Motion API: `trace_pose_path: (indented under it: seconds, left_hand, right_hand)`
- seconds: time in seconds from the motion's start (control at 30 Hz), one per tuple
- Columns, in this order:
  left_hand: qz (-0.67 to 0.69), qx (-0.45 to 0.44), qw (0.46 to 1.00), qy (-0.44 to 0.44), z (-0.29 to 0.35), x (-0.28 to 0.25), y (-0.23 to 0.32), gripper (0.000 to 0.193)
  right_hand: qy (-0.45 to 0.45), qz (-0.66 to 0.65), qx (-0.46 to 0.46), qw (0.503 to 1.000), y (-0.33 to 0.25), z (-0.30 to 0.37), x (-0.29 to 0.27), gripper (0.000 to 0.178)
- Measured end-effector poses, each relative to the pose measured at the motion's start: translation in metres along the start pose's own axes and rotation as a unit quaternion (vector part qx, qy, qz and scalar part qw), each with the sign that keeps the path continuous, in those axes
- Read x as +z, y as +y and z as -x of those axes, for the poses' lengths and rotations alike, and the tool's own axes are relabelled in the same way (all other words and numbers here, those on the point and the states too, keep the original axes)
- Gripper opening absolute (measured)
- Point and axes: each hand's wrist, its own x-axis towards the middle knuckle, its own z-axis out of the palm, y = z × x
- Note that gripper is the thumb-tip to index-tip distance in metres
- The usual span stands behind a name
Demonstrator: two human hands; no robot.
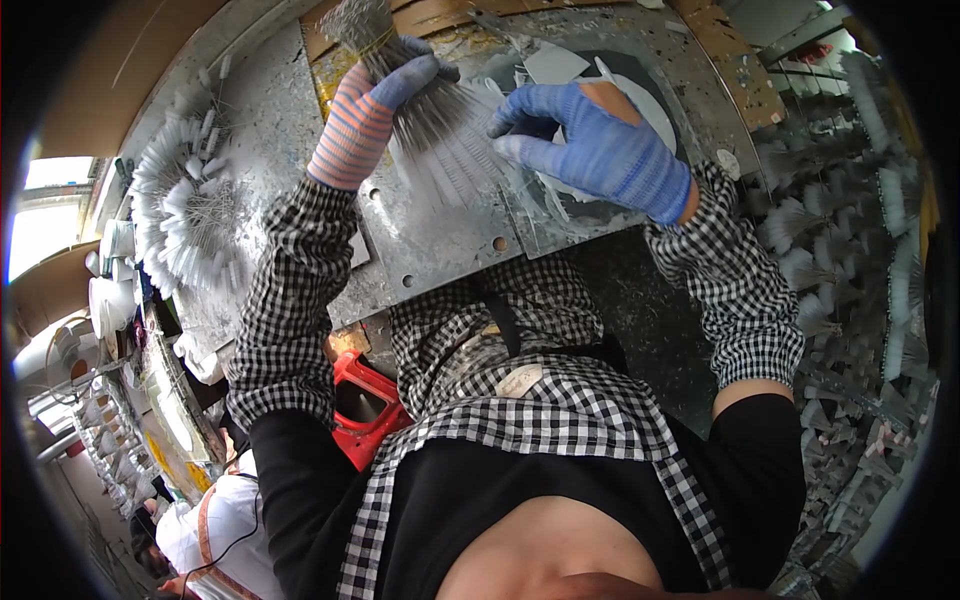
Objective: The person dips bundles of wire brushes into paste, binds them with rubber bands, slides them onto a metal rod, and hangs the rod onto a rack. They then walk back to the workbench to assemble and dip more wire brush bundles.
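Observation:
My left hand (368, 115), in an orange-striped glove with blue fingers, is closed round a bundle of wire brushes (372, 28). A yellowish band circles the grey wire stems, and the pale bristle ends fan down to the right over the metal table. In a blue glove, my right hand (590, 145) is just right of the bristle ends. Its fingers curve toward them, with a gap between thumb and forefinger; no object shows in it. Beneath this hand lies a round white disc (650, 108) on a dark plate, smeared with white material.
A heap of similar brushes (185, 215) covers the left of the metal table (440, 262), which has round holes near its front edge. Many brushes (820, 240) stand in rows on the right. A red plastic stool (365, 405) is at lower left, with a person in white (220, 525) beyond.

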Motion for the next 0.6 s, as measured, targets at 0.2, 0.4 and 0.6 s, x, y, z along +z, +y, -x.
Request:
trace_pose_path:
  seconds: [0.2,0.4,0.6]
  left_hand:
    - [0.003,-0.02,1.0,-0.014,-0.022,0.034,-0.016,0.031]
    - [-0.11,0.025,0.994,-0.008,-0.045,0.06,-0.02,0.024]
    - [-0.12,0.079,0.989,-0.021,-0.072,0.078,-0.033,0.024]
  right_hand:
    - [-0.003,0.105,0.065,0.992,0.028,0.004,0.004,0.034]
    - [0.052,0.058,0.076,0.994,0.077,0.003,0.003,0.042]
    - [0.007,0.026,0.128,0.991,0.072,-0.002,-0.016,0.046]
